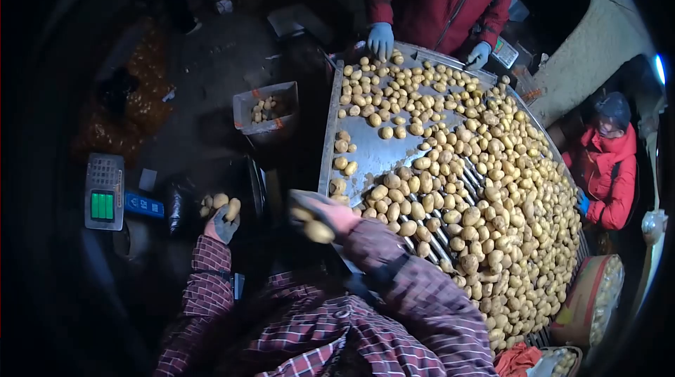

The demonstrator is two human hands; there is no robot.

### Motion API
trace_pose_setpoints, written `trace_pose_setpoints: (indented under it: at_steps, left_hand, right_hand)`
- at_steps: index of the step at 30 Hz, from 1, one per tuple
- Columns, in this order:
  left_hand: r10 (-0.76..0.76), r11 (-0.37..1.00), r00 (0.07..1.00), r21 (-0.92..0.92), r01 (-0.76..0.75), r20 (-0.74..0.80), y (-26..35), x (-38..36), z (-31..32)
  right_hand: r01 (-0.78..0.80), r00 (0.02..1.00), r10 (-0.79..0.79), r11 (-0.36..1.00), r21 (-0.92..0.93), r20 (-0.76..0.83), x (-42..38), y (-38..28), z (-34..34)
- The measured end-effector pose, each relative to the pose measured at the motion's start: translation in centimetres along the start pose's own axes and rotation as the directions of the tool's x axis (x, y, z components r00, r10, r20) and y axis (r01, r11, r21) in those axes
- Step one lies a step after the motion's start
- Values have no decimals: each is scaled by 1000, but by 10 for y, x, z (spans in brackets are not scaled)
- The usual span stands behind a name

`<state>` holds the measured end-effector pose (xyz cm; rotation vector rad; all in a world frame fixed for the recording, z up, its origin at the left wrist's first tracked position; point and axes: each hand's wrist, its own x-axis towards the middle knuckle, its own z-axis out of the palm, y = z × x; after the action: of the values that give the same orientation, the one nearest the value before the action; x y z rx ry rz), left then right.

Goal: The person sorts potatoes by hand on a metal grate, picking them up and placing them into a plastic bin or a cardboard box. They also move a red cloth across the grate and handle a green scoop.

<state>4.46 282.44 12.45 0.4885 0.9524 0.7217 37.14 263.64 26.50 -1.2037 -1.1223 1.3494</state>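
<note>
My left hand (223, 227), in a grey and pink glove, is closed around potatoes (233, 209) at the left, near the scale. More potatoes show just beyond its fingers. My right hand (330, 212), gloved too and blurred, is at the near left corner of the sorting table (328, 145). Its fingers are curled over a couple of potatoes (318, 231), which hang below the palm. A large heap of potatoes (513, 236) covers the right side of the table and its metal rollers (434, 236).
A digital scale (105, 194) with a green display stands at left. A box (266, 106) holds some potatoes. Two co-workers in red jackets (439, 8) (610, 166) stand at the table's far and right sides. A filled sack (589, 300) stands at lower right.
</note>
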Motion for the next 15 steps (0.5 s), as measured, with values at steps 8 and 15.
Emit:
trace_pose_setpoints:
  at_steps: [8,15]
  left_hand:
    - [198,978,944,118,-172,-262,20,10,-11]
    - [243,-95,519,553,-828,819,-59,-6,242]
  right_hand:
    - [-170,980,177,983,74,-90,6,38,22]
    - [-187,676,484,841,507,-555,-201,84,-63]
